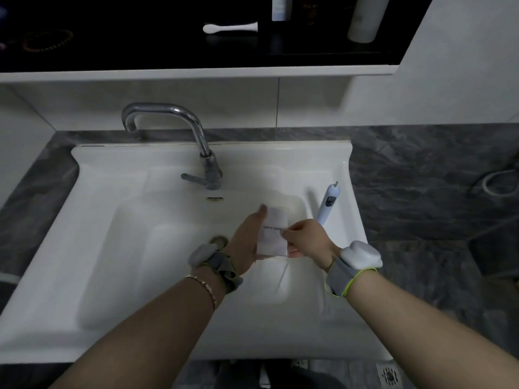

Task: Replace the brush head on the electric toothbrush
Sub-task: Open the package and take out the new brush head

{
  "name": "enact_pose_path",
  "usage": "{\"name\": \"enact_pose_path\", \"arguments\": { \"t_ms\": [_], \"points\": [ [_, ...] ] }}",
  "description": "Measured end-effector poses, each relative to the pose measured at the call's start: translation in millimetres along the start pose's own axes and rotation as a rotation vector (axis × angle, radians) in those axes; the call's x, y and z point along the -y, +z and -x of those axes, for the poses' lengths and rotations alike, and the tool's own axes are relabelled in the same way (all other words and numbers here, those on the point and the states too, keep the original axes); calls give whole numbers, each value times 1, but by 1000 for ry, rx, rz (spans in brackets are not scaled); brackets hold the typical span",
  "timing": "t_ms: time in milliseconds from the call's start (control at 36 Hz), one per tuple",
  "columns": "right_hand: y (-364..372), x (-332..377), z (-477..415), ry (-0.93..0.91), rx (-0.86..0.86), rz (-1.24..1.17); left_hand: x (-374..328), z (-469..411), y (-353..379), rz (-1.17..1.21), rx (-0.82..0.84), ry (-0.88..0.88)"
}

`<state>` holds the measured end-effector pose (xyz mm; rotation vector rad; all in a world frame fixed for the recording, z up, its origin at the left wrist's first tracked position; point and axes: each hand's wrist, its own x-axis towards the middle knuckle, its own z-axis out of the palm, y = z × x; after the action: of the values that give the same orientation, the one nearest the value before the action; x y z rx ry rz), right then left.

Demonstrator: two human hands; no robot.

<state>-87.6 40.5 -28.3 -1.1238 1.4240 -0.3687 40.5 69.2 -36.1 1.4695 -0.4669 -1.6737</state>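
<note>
Toothbrush handle (pixel 327 203), slim, white and smooth with a bare metal pin at its tip, lies headless on the glossy white sink (pixel 112 192) rim at about three o'clock, just beyond the right hand (pixel 307 240). Over the basin's middle both hands hold a small flat packet (pixel 273 233), clear crinkly plastic with a printed white card inside. Left hand (pixel 247 242) backs the packet's nine o'clock edge, fingers flat and thumb up; right thumb and forefinger pinch its three o'clock edge. Curved chrome faucet (pixel 174 130) stands at twelve o'clock. Another white brush head (pixel 229 27) lies on the dark shelf above. Grey veined stone counter (pixel 421 178) surrounds the sink.
</note>
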Motion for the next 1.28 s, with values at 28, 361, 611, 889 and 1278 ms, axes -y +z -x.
{"name": "enact_pose_path", "arguments": {
  "t_ms": [28, 361, 611, 889, 1278],
  "points": [
    [0, 0, 0, 4, 7, -5, 2, 0, 0, -112, -52, 43],
    [-10, 5, 4, 146, 248, -314, 9, -3, -22, -5, 33, -8],
    [3, 0, 6, 28, 88, -171, 17, -4, -19, 10, -98, 12],
    [13, 0, 6, -23, 180, -142, 14, -5, -13, -98, -188, 175],
    [5, -17, -1, -74, -4, -89, 12, 1, -6, -30, -99, 24]
  ]
}}
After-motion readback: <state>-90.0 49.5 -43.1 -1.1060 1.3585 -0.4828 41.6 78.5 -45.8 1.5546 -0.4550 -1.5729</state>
